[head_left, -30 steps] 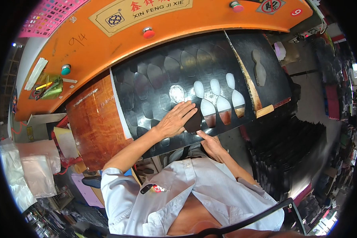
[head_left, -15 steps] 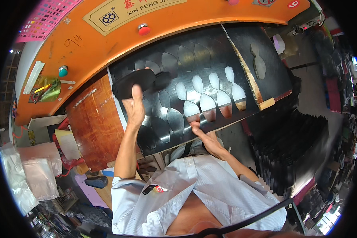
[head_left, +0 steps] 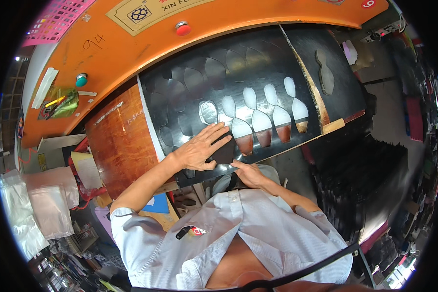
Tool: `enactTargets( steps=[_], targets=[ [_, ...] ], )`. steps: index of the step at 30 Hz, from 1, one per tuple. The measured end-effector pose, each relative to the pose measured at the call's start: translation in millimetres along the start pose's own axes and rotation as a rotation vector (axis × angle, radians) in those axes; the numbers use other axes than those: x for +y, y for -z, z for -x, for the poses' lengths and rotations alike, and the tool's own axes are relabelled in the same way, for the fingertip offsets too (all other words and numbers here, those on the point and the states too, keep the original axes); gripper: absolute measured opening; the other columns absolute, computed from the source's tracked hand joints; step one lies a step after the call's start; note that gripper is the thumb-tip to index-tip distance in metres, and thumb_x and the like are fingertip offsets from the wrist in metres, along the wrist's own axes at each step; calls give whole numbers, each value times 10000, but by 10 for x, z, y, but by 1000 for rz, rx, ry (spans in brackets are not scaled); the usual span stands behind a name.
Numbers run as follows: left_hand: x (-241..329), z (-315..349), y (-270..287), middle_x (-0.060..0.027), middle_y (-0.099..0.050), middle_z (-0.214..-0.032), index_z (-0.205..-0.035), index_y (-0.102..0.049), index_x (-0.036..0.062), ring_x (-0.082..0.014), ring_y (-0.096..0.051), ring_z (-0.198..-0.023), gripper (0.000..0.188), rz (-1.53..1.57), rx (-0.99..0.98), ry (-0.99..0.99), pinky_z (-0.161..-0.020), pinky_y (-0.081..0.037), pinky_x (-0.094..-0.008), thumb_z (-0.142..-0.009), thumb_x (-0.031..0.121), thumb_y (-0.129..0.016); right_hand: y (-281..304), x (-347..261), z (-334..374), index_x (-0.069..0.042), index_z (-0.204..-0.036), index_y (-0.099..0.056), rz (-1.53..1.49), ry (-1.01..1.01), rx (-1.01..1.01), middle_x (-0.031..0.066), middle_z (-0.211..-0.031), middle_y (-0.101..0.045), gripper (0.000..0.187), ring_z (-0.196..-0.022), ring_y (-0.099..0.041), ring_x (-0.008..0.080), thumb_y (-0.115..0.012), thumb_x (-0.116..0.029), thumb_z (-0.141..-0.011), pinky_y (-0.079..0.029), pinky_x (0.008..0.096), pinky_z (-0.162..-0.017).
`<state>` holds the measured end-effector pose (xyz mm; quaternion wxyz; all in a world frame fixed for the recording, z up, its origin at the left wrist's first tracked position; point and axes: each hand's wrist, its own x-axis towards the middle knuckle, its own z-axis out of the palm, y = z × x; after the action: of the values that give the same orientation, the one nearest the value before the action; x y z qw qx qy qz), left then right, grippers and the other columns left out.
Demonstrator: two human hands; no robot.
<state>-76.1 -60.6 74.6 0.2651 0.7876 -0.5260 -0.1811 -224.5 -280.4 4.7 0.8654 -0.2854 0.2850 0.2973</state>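
Note:
A black sheet (head_left: 258,53) lies on the work surface, marked with sole-shaped cut outlines. Several white-showing sole-shaped openings (head_left: 261,119) stand in a row at its near right. My left hand (head_left: 199,148) rests with fingers spread over a dark sole-shaped piece (head_left: 225,152), partly covering it. Just beyond my fingertips, a pale rounded opening (head_left: 209,112) shows. At the sheet's near edge, my right hand (head_left: 252,176) has its thumb at the near end of that piece. Its other fingers are curled and partly hidden, so what they hold is unclear.
An orange machine beam (head_left: 131,53) with a red button (head_left: 183,28) and a green button (head_left: 82,79) spans the far side. A brown board (head_left: 119,141) lies left. A sole-shaped metal die (head_left: 325,73) sits far right. Dark stacked sheets (head_left: 355,180) stand at right.
My left hand has come down and right; the black sole-shaped piece it held is no longer raised. A pale opening now shows ahead of it. My right hand has shifted slightly nearer.

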Motion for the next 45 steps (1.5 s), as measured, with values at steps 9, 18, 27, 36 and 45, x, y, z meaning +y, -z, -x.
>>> enactTargets(
  steps=[9,18,27,36,45],
  targets=[
    [0,-134,-70,-173,-595,-1499,-1419,-615,36,-323,-519,-1454,576,375,389,179,-1226,-394,-469,-852,-37,-686,-139,-250,129,-38,-1401,-621,190,59,-111,92,-1381,-654,473,-1260,-600,198,-537,-411,-1123,-507,351,-974],
    [-88,92,670,-92,-695,-1296,-1339,-648,0,-219,-634,-1218,426,982,1282,220,-1071,-491,-350,-1087,343,-622,-182,-306,253,39,-1314,-667,480,-42,-42,147,-1265,-705,573,-1002,-716,244,-567,-482,-1096,-603,380,-855],
    [-124,529,-49,-224,-552,-1516,-1386,-655,59,-427,-505,-1441,744,-65,380,6,-1192,-421,-540,-663,-114,-695,-447,-475,127,16,-998,-711,931,434,-29,11,-909,-718,133,-796,-623,76,-699,-116,-1012,-519,267,-716],
    [-355,735,-310,-294,-346,-1625,-1537,-452,51,-482,-276,-1562,997,-35,268,-167,-1289,-242,-597,-628,166,-843,-501,-566,-457,41,-835,-717,1240,373,-293,21,-750,-669,73,-727,-598,70,-746,-7,-882,-497,262,-669],
    [-300,709,-383,-296,-371,-1598,-1538,-427,12,-500,-276,-1555,983,-131,288,-149,-1283,-243,-606,-732,358,-871,-426,-439,-549,67,-854,-741,764,244,-235,-3,-852,-690,23,-709,-586,73,-727,66,-871,-458,221,-681]
  ],
)
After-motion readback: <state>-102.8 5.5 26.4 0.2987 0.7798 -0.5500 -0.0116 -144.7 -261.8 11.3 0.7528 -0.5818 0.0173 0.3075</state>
